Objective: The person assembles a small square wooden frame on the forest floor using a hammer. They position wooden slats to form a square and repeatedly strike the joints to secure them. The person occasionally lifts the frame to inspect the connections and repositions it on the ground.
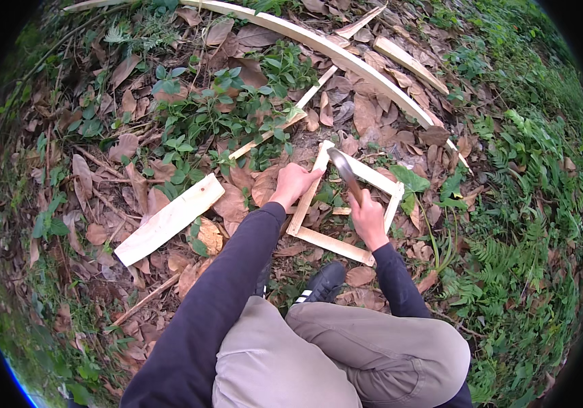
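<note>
A four-sided frame of pale wooden strips lies on the leaf litter in front of my feet. My left hand grips its left strip, fingers closed round the wood below the far corner. In my right hand is a hammer, its handle wrapped by my fingers above the middle of the frame. The hammer's metal head is beside the frame's far corner; whether it touches the wood I cannot tell. A short piece of wood shows inside the frame, partly hidden by my right hand.
To the left lies a wide pale board. Thin strips rest among green plants beyond the frame. A long curved-looking plank crosses the far side, with a shorter piece behind it. Ferns grow at right; my shoe is close to the frame.
</note>
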The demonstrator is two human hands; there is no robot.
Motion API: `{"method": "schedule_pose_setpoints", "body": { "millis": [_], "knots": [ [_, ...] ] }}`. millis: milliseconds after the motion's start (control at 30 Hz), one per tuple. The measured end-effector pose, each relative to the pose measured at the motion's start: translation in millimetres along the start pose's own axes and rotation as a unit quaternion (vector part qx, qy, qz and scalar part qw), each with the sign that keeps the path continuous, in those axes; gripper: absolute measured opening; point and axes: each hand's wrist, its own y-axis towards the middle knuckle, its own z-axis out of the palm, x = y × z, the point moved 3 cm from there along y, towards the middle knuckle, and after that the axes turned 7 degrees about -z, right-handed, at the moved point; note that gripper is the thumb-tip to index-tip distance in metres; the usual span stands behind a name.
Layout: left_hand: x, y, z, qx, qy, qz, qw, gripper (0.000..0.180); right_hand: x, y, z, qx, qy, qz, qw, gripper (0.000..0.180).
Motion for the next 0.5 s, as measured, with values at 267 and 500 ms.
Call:
{"method": "schedule_pose_setpoints", "body": {
  "millis": [267,500],
  "knots": [
    [13,10,1,0.02,-0.068,-0.001,0.997,0.054,35,27,-66,-0.102,0.102,-0.033,0.989,0.029],
    [9,9,0,0.013,-0.039,0.015,0.999,0.055,11,18,-24,-0.006,0.093,-0.013,0.996,0.029]
  ]
}}
